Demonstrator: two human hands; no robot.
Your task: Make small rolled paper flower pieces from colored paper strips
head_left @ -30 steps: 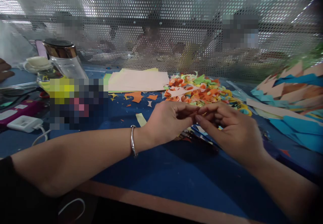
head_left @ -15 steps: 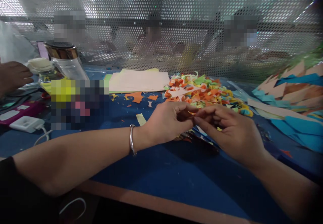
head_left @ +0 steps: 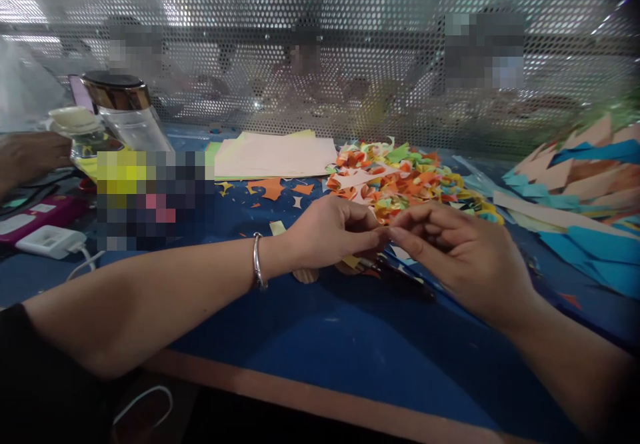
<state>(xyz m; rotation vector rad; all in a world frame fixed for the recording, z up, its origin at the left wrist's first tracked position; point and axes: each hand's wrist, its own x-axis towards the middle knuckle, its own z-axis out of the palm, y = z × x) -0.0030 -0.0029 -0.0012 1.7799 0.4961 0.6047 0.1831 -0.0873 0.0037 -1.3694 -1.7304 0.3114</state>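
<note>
My left hand (head_left: 333, 234) and my right hand (head_left: 455, 254) meet fingertip to fingertip above the blue table. Both are closed in a pinch; whatever lies between the fingers is too small or hidden to name. A small tan rounded piece (head_left: 306, 275) shows just under the left hand. Beneath the fingers lies a dark slender object (head_left: 407, 281) among paper bits, partly covered. Right behind the hands rises a heap of colourful paper scraps (head_left: 395, 177), mostly orange, yellow and green.
A stack of pale paper sheets (head_left: 275, 154) lies behind the left hand. Folded blue and peach paper pieces (head_left: 595, 251) fill the right side. At left are a clear bottle (head_left: 133, 124), a white charger (head_left: 53, 241) and another person's hand (head_left: 37, 157). A perforated metal screen (head_left: 350, 44) closes the back.
My hands stay pinched together in nearly the same place. The tan piece has come into sight under the left hand. The other person's hand has shifted slightly right.
</note>
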